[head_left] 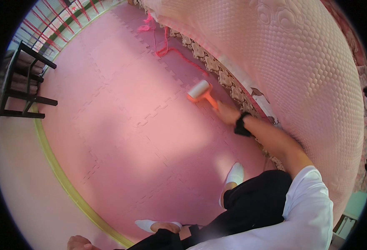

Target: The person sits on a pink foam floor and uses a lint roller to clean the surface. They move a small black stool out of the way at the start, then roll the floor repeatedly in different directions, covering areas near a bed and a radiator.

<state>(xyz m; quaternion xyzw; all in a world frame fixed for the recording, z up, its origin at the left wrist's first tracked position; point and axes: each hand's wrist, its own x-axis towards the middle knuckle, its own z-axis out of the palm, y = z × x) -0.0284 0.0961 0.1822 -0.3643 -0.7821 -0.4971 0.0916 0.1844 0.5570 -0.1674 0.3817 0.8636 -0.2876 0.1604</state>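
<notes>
My right hand (227, 113) grips the orange handle of a lint roller (199, 89), its white sticky cylinder at the far end. The roller is above or on the pink foam floor mat (124, 137); whether it touches cannot be told. On my right wrist is a black band. At the bottom left edge part of my left hand (79, 242) shows, its fingers curled and the rest cut off, so whether it holds anything is hidden. A pink cord (183, 55) lies on the mat beyond the roller.
Along the right stands a bed with a quilted pink cover (321, 78) and a lace-trimmed skirt (225, 78). A dark-framed stool (28, 97) lies on its side at left. A yellow baseboard strip (58, 175) borders the mat. My feet in white socks (236, 173) stand on it.
</notes>
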